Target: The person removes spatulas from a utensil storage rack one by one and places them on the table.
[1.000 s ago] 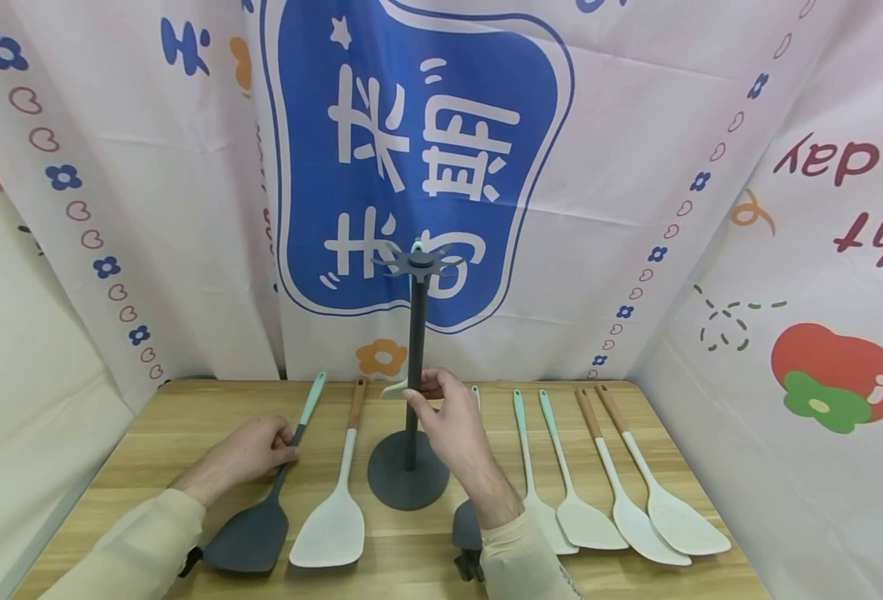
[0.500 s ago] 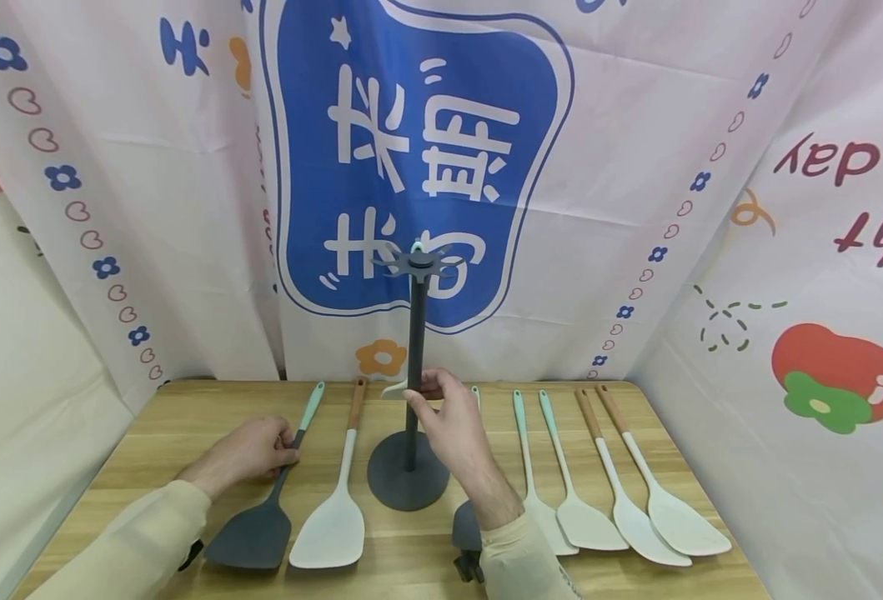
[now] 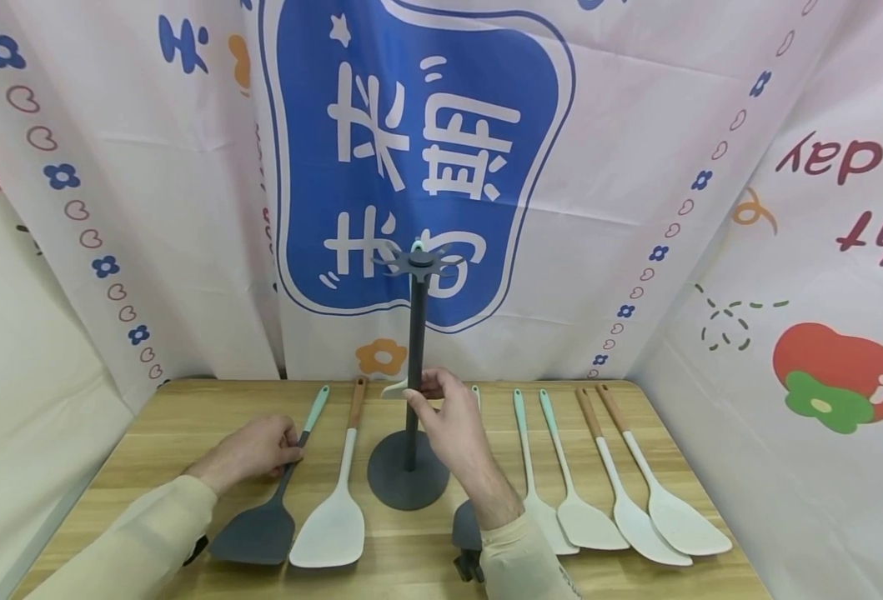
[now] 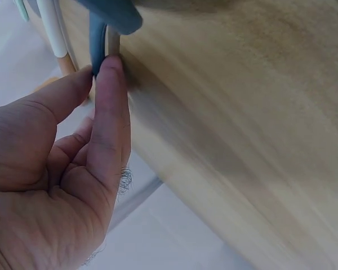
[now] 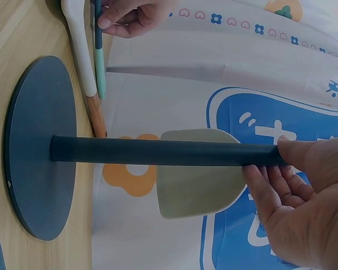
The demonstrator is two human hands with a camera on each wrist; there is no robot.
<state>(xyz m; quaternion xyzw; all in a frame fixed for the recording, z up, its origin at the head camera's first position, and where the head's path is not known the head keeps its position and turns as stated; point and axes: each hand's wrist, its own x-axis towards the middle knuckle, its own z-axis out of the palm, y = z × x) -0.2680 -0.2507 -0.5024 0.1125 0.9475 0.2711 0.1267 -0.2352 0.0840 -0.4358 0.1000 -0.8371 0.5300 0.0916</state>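
My left hand (image 3: 261,446) pinches the shaft of a dark grey spatula (image 3: 255,533) with a mint handle end, left on the table. Close up in the left wrist view, thumb and fingertips meet on that dark shaft (image 4: 98,48). My right hand (image 3: 449,421) grips the upright pole (image 3: 418,333) of a dark utensil stand with a round base (image 3: 403,483) and a slotted top. Behind the pole in the right wrist view hangs a pale spatula (image 5: 194,197), its mint tip (image 3: 418,245) at the top of the stand.
A white spatula (image 3: 330,533) with wooden handle lies between the dark one and the stand. Several pale spatulas, such as the rightmost (image 3: 684,523), lie at right. Another dark head (image 3: 467,525) shows beside my right forearm. Printed curtains (image 3: 621,150) enclose the wooden table (image 3: 186,400).
My left hand and the dark spatula have shifted slightly to the right, and the mint handle end has come a little lower in the head view. The right hand and stand stay put.
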